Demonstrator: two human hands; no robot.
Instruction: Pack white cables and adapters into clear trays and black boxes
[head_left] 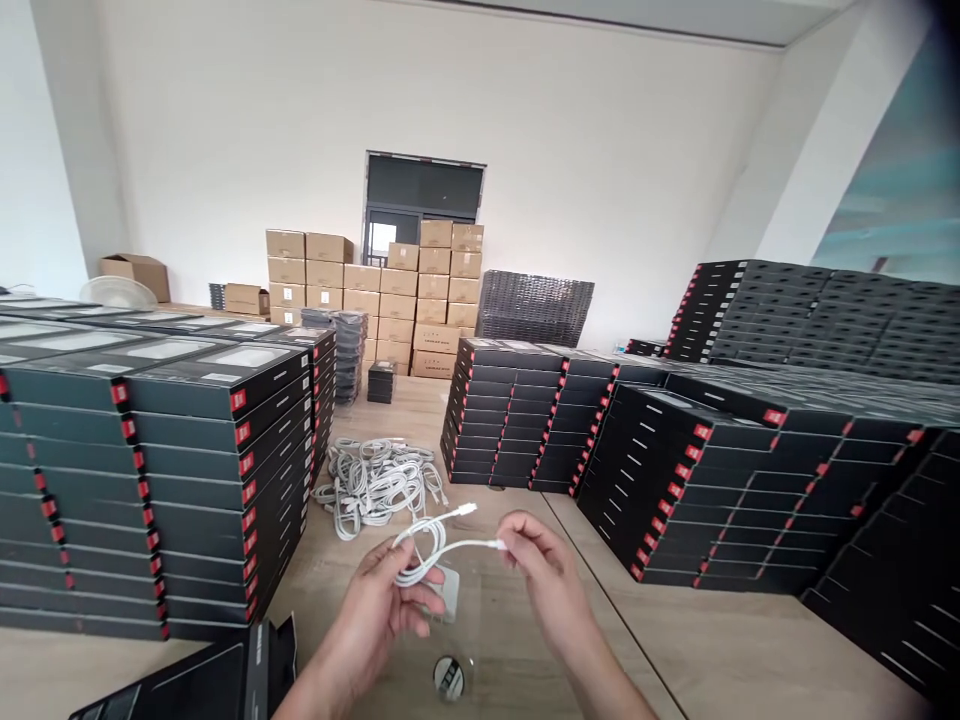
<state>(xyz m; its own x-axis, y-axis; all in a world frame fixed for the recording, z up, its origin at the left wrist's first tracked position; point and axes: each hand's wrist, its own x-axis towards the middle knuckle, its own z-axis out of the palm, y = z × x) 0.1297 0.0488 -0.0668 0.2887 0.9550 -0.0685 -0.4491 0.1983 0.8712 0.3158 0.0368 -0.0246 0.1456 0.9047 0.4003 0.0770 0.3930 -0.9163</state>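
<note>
The left hand (390, 592) pinches a coiled white cable (472, 543), the right hand (546, 562) its plug (501, 545), apart toward the pale wood-grain tabletop (517, 650)'s near edge, likely preventing tangles.

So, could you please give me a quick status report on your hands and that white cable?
Left hand holding the looped white cable. Right hand pinching one end; other end free. Cable pile beyond, nothing visibly blocking the hands.

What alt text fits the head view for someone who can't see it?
The left hand holds a coiled white cable while the right hand pinches one end, above a wooden table. Beyond, a pile of white cables lies between stacks of black boxes.
</note>
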